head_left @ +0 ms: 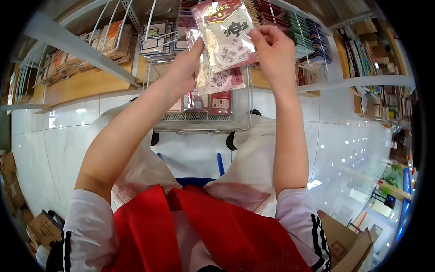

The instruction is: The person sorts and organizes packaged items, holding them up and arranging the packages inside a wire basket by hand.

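Note:
Up in front of the shelf, my right hand (275,52) pinches the right edge of a flat plastic packet (229,38) with a pink top, gold lettering and dark printed characters. My left hand (186,65) is closed on the left side of another shiny packet (210,81), which lies partly behind the first one and shows pink print at its lower end. How many packets overlap there I cannot tell. Beneath both hands stands a wire basket (247,106), holding red packs (220,103) and other small packages.
White wire racks hold blue-edged packets (156,38), orange-brown packets (108,38) and green packets (301,41). A white shelf bar (349,84) crosses at the right. Books (362,54) stand farther right. Cardboard boxes (342,238) sit on the tiled floor behind me.

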`<act>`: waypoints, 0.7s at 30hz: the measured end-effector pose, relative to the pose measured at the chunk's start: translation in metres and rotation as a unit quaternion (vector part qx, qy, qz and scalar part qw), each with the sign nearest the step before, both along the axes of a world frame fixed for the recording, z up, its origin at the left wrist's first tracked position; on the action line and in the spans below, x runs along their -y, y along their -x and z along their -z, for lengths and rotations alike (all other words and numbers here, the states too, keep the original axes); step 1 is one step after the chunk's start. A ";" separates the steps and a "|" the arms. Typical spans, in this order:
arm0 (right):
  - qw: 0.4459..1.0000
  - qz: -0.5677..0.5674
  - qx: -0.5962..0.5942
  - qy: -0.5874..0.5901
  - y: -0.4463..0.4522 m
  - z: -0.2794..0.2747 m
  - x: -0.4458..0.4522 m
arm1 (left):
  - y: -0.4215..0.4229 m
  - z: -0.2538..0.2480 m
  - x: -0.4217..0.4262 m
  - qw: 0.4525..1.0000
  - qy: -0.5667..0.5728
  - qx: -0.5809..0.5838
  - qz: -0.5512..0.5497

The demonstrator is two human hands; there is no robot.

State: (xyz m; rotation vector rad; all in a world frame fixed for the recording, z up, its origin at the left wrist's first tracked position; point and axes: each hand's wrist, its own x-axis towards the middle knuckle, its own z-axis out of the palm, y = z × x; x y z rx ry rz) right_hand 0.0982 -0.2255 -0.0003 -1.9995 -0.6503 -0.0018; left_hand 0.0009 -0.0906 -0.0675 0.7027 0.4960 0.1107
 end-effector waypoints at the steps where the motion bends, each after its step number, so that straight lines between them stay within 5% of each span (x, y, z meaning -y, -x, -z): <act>1: 0.998 0.010 0.048 0.040 -0.003 -0.004 0.004 | -0.001 -0.001 0.004 1.000 0.005 -0.003 0.011; 7: 0.958 0.029 0.201 0.201 -0.002 -0.016 0.007 | 0.002 -0.016 0.026 0.996 0.055 -0.068 0.008; 16: 0.992 -0.077 -0.036 -0.096 0.006 0.003 -0.002 | -0.001 0.002 0.017 0.993 0.117 0.010 0.023; 21: 0.987 -0.144 -0.009 -0.065 0.010 0.009 -0.002 | 0.000 0.019 0.014 0.989 0.133 0.054 0.029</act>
